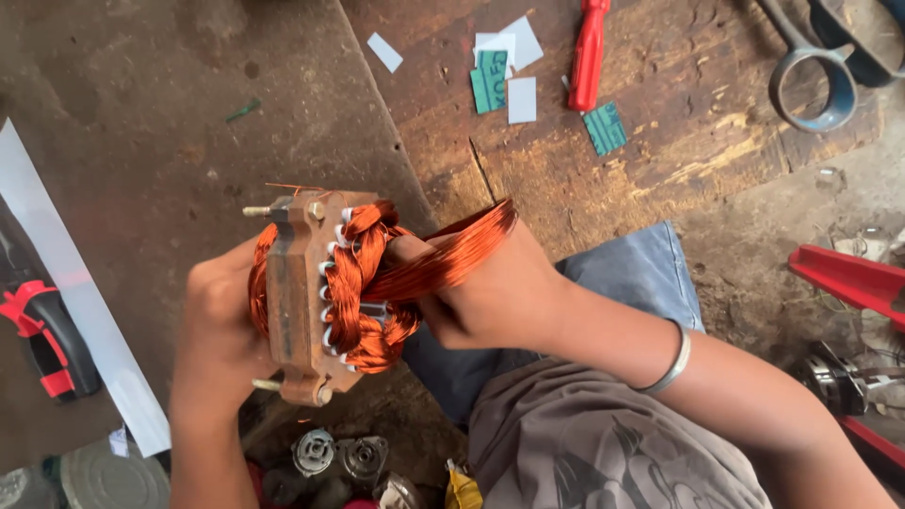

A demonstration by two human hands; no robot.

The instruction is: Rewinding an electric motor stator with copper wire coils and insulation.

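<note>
Head view, looking down at two bare hands held over a worn wooden tabletop (pixel 566 179). The left hand (pixel 222 325) cups a rust-coloured motor stator (pixel 300 297) from its left side, its grip clamped on the metal core, which is held up off the tabletop at left of centre with its long side upright. Copper wire windings (pixel 363 283) bulge from the stator's right face, threaded between white slot liners. The right hand (pixel 490 292) meets the windings from the right; its grip is closed on a loose copper wire coil (pixel 462 250) that runs from the stator across the back of that hand. A metal bangle (pixel 671 363) circles the right wrist.

Far on the tabletop lie a red-handled tool (pixel 588 52), white paper slips (pixel 520 94) and green paper pieces (pixel 604 127), all near one another. Scissors (pixel 809 71) rest at the far right. A white strip (pixel 71 292) runs along the left edge, with a red-and-black tool (pixel 42 339) just beside it. Small metal motor parts (pixel 344 459) lie near, below the stator.
</note>
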